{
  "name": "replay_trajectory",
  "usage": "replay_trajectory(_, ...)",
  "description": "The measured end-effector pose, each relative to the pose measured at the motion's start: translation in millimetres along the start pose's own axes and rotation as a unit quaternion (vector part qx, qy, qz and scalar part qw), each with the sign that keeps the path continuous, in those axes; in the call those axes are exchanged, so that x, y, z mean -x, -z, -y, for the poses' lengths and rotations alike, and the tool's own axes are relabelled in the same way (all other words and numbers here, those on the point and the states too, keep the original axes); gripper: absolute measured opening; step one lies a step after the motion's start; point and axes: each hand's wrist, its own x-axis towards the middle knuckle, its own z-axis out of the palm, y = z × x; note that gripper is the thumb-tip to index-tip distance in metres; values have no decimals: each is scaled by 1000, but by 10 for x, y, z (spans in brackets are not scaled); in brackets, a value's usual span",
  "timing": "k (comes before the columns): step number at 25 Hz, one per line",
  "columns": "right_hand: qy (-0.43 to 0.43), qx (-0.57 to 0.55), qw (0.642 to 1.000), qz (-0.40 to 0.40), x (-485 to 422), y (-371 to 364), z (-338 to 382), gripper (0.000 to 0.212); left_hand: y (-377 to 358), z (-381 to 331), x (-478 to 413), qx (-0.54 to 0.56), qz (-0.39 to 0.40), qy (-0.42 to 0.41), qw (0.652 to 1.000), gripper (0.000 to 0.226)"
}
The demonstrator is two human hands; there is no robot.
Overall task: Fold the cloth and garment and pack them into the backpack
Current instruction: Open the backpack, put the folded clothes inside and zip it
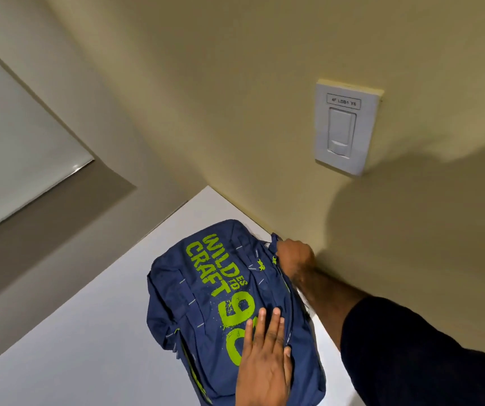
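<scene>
Head view: a navy backpack (206, 294) with lime-green "WILD CRAFT" and "96" print lies flat on a white tabletop (94, 341). Its far side is pushed close to a beige wall (235, 98). The left grip (264, 361), a bare hand, is open, with straight fingers pressing flat on the printed panel near the bag's near end. The right grip (294, 259) reaches in from a dark sleeve (411, 353) along the wall. It is closed on the backpack's far edge, beside a small blue loop (275, 237); exactly what the fingers pinch there is hidden. A white switch plate (348, 127) labelled "4F LDB1 Y6" sits on the wall above.
</scene>
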Motion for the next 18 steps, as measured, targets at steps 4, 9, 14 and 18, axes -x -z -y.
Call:
replay_trajectory(4, 15, -135, 991, -22, 396, -64, -136, 30, 10, -2, 92, 51, 63, 52, 995, 63)
replay_trajectory(9, 149, -96, 984, -27, 1464, -360, -436, 52, -187, 212, 514, 105, 92, 113, 984, 112)
replay_trajectory(14, 213, 26, 976, -39, 1855, -590, -577, 69, -329, 789, 990, 46, 79, 138, 986, 126)
replay_trajectory(18, 203, 25, 978, -29, 1805, -510, -461, 77, -105, 944, 950, 49, 63, 92, 993, 110)
